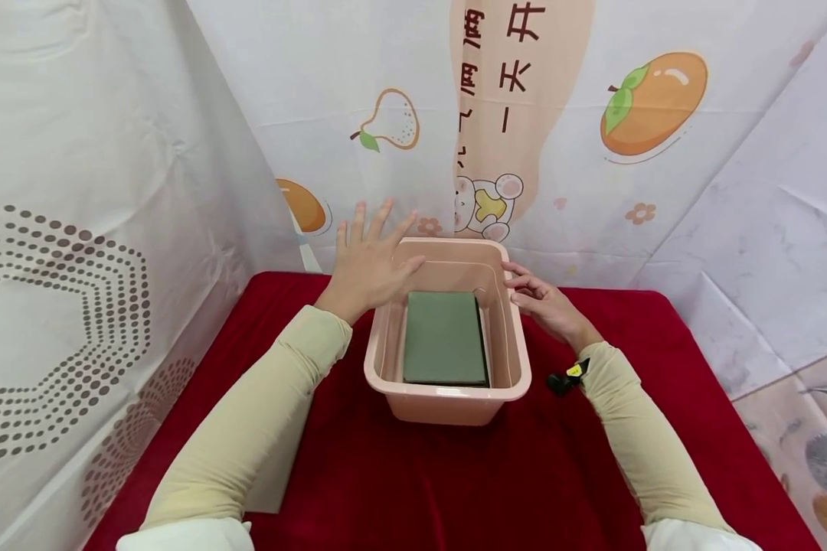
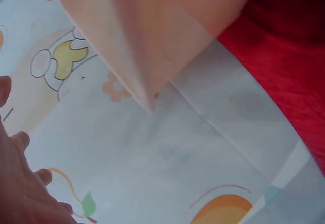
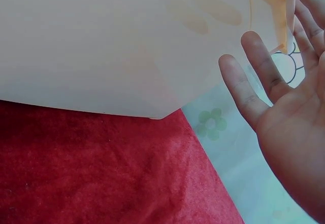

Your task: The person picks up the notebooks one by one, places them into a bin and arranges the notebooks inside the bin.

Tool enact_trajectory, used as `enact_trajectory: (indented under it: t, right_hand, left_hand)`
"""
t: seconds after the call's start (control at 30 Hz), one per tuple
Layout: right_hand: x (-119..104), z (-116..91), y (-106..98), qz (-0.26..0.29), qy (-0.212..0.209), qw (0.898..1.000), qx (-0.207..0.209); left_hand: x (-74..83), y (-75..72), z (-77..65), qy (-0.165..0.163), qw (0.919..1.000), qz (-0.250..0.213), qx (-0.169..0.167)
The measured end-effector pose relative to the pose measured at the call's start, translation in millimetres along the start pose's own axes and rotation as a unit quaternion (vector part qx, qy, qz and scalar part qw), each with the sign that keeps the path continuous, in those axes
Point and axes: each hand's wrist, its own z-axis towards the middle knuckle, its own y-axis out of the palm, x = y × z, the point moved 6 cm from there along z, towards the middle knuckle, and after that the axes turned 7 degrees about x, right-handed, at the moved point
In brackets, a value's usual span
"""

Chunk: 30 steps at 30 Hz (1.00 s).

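Note:
A pink plastic basin (image 1: pixel 441 409) stands on the red cloth, and a dark green flat book-like item (image 1: pixel 444 337) lies inside it. My left hand (image 1: pixel 368 268) is at the basin's far left corner with its fingers spread. In the left wrist view, the left hand (image 2: pixel 30 183) appears at the lower left, apart from the basin (image 2: pixel 162 26). My right hand (image 1: pixel 544 302) is by the right rim, fingers loosely extended. The right wrist view has the right hand (image 3: pixel 289 97) beside the basin's outer wall (image 3: pixel 101 46); whether a fingertip touches the rim I cannot tell.
A pale flat panel (image 1: pixel 279 467) lies on the red cloth (image 1: pixel 413 490), partly under the left forearm. A small black device with a yellow label (image 1: pixel 568 376) is at the right wrist. Printed curtains (image 1: pixel 303 92) hang behind and at both sides.

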Motion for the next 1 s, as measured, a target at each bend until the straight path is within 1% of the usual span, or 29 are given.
enact_trajectory:
  t: [0.17,0.33,0.43,0.57,0.73,0.87,1.0]
  right_hand:
    - [2,1,1,-0.004,-0.004,1.0,-0.002]
    - [7,0,2,-0.008,-0.002,1.0,-0.004]
    - [7,0,1,-0.007,-0.005,1.0,-0.003]
    - [4,1,-3,-0.005,-0.009,1.0,0.004]
    - [3,1,-3,-0.007,-0.008,1.0,0.004]
    - [3,2,-3,-0.003,-0.012,1.0,0.0]
    - [3,1,-3,0.002,-0.012,1.0,0.001]
  left_hand:
    - [-12.1,-1.5,-4.3,-0.007,0.9998,0.0,0.02]
    - [-23.6,0.1,-10.5,-0.023,0.9993,0.005,0.028]
    - [-30.2,-0.9,-13.1,-0.032,0.9984,0.012,0.044]
    - [-35.7,-4.4,-14.9,-0.038,0.9974,0.005,0.06]
    - [-46.0,-8.2,-22.4,-0.048,0.9967,0.008,0.065]
    - [-52.5,-12.0,-29.9,-0.048,0.9957,0.005,0.079]
    - [-57.9,-10.8,-37.1,-0.043,0.9956,-0.002,0.084]
